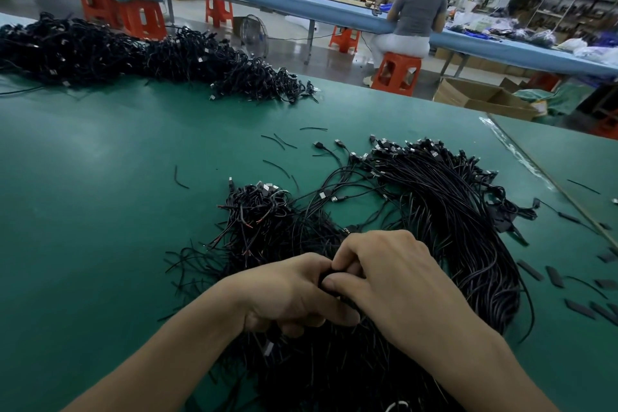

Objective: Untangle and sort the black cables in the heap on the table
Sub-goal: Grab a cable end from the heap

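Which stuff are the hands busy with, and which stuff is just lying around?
Job: left hand and right hand, both gripping the black cable heap; the green table under it.
Lying about: orange stool, cardboard box, floor fan, short black scraps.

No legible text or labels.

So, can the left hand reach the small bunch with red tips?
Probably yes: the small bunch lies just beyond the left hand, nothing between, though that hand now grips cables.
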The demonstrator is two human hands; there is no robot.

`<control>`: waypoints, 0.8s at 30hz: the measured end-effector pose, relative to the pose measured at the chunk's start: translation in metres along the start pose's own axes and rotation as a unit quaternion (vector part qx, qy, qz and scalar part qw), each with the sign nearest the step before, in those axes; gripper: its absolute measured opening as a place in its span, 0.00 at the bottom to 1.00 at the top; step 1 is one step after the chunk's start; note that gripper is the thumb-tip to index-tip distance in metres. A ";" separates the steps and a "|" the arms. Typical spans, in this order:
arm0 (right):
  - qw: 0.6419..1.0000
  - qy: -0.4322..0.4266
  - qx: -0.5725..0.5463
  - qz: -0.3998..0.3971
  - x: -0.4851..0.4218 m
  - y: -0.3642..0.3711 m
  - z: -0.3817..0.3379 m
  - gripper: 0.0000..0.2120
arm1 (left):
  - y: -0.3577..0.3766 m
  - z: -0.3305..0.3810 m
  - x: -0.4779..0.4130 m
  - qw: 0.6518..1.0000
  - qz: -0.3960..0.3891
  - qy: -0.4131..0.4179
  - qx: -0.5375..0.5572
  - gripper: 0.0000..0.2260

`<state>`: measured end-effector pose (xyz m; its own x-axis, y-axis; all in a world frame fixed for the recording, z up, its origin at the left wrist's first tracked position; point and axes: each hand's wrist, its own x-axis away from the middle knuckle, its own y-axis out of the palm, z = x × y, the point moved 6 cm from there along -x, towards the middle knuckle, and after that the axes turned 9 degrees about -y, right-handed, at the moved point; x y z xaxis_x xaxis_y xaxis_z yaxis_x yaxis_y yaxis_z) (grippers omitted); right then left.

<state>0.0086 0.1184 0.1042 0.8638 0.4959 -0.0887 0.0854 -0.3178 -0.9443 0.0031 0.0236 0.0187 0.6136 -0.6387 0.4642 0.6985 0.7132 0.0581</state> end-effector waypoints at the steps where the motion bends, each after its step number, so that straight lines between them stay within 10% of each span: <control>1: 1.000 0.003 -0.003 0.002 0.000 0.001 0.001 0.09 | 0.000 0.000 0.000 1.000 0.008 -0.001 -0.006 0.05; 15: 0.995 -0.083 -0.006 0.050 -0.001 -0.010 0.002 0.05 | -0.006 0.001 0.009 0.957 -0.133 0.057 0.253 0.09; 24: 0.995 -0.089 -0.017 0.042 -0.001 -0.004 0.007 0.06 | -0.012 -0.001 0.009 0.971 -0.076 0.115 0.194 0.11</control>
<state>0.0037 0.1250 0.1062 0.7667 0.6016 -0.2240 0.0363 -0.3890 -0.9205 0.0006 0.0096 0.0210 0.6113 -0.7609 0.2173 0.6234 0.6322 0.4600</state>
